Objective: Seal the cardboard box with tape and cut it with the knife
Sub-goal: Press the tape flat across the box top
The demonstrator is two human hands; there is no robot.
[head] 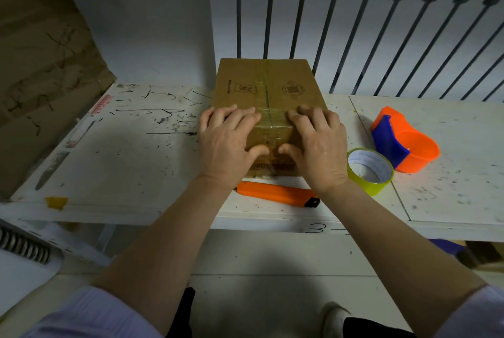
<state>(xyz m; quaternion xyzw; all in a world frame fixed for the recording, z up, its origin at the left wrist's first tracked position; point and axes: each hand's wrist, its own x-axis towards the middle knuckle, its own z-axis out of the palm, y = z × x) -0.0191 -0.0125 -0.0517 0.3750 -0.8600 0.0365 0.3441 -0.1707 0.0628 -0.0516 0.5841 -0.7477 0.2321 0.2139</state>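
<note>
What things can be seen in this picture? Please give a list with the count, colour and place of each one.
cardboard box: one, brown, middle of the table, flaps closed, tape along its seam
tape roll: one, yellow-green, on the table right of the box
tape dispenser: one, orange and blue, behind the tape roll to the right
knife: one, orange with a black end, lying at the table's near edge in front of the box
table: one, white with dark marks
railing bars: many, dark, behind the table
left hand: flat on the box's near edge
right hand: flat on the box's near edge
sleeves: two, pale
</note>
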